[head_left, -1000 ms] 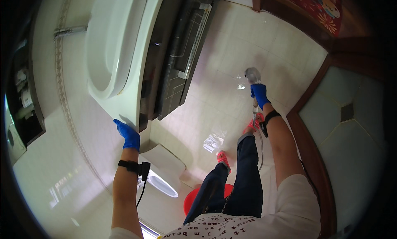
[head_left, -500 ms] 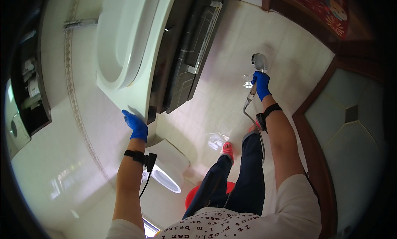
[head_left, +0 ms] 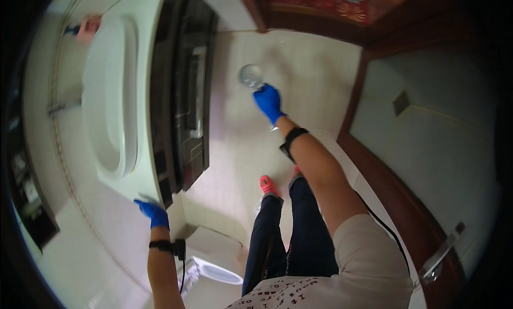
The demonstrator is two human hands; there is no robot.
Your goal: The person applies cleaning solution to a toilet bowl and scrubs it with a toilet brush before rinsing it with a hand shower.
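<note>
My right hand (head_left: 268,103), in a blue glove, is closed round the handle of a shower head (head_left: 250,75). The round grey head is held out over the pale tiled floor, between the dark cabinet and the wooden door frame. Most of the handle is hidden by the glove, and the hose hardly shows. At the near corner of the white washbasin counter (head_left: 125,187), my left hand (head_left: 153,213), also blue-gloved, rests on the edge with its fingers stretched out.
Dark cabinet doors (head_left: 189,95) stand under the basin. A white toilet (head_left: 214,247) is near my left arm. At right is a brown-framed glass door (head_left: 422,149) with a metal handle (head_left: 441,255). My pink slippers (head_left: 267,185) stand on the floor (head_left: 235,170).
The view has turned, so the counter and floor sit further left. My right hand has swung the shower head somewhat toward the cabinet; the hose has dropped from sight. My left hand remains at the counter corner.
</note>
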